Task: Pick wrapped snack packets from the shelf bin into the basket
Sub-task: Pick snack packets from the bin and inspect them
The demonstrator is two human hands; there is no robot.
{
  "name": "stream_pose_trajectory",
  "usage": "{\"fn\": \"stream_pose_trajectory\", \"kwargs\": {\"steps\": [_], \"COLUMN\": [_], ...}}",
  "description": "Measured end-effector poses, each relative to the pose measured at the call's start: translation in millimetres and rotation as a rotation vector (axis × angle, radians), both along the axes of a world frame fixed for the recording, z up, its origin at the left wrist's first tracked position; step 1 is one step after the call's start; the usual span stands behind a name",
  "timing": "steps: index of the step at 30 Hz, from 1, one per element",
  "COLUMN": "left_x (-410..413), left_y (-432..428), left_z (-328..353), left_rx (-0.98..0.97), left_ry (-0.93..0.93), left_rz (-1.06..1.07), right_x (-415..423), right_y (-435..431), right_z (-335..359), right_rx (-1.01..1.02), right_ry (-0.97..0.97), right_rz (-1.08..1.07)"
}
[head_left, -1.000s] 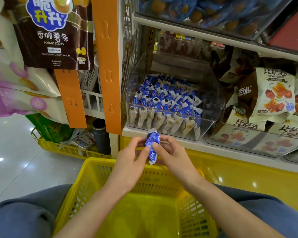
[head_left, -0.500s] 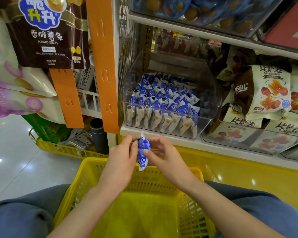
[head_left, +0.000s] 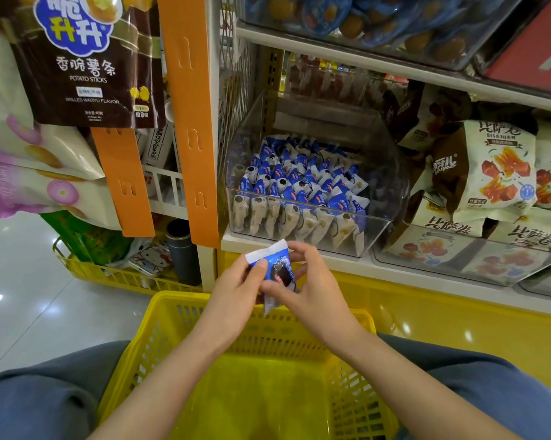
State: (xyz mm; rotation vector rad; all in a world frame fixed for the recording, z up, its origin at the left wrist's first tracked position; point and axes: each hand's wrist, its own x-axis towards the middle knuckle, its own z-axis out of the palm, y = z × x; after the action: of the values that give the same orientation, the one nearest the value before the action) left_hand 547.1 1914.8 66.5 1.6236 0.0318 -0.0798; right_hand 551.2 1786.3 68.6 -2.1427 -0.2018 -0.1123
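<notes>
One blue-and-white snack packet (head_left: 276, 267) is held just above the far rim of the yellow basket (head_left: 175, 300), in front of the clear shelf bin (head_left: 388, 198); it has not been dropped in yet. It is pinched from both sides. The left hand (head_left: 236, 292) has its thumb curled over the upper front face, and the right hand (head_left: 315, 298) has thumb and fingertips closed on the lower right edge. The packet is judged light, with a soft, crinkly film wrapper that is likely slick. The contents are probably a brittle biscuit, so squeeze should be kept low. It is best taken by the flat crimped end seal or lightly across the faces, not crushed at the middle. The other packets (head_left: 299, 182) are packed upright in tight rows inside the bin, and the exposed top seals are judged the easiest pick points. A short drop into the basket is judged harmless.
</notes>
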Motion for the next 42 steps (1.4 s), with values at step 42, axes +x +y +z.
{"fn": "stream_pose_trajectory", "kwargs": {"steps": [42], "left_x": [19], "left_y": [6], "left_z": [21], "left_rx": [-0.275], "left_ry": [-0.062], "left_rz": [0.053], "right_x": [34], "right_y": [-60], "right_z": [92], "right_rx": [-0.329], "right_ry": [-0.328], "right_rz": [-0.024]}}
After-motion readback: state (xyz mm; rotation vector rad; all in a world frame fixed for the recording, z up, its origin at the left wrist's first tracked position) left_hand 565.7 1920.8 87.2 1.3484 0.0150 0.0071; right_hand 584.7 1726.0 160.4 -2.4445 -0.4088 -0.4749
